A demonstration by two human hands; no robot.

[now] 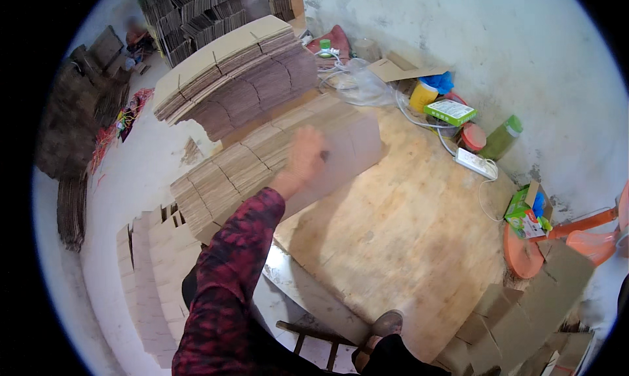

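- Left hand (301, 158) lies over the near upper part of the cardboard stack (239, 163), its sleeve (232, 258) rising from the lower left; the fingers look curled (motion blurs them), and whether they grip anything cannot be told.
- Right hand is out of the frame, so its state cannot be told.
- The cardboard stack, one long row of packed sheets, sits just left of centre; its long axis slants from the middle left toward the upper right, where its end rests on the wooden board (393, 225).
- Behind it, toward the top of the frame, stands one taller stack (262, 84), its long axis slanting much the same way.
- Along the right of the frame: one white power strip (476, 164), one yellow container (422, 99), one red-lidded jar (472, 137), one green-capped bottle (503, 140), one flat green-and-white box (451, 112) and one open green-and-white box (522, 216).
- One shoe (388, 322) shows at lower centre.
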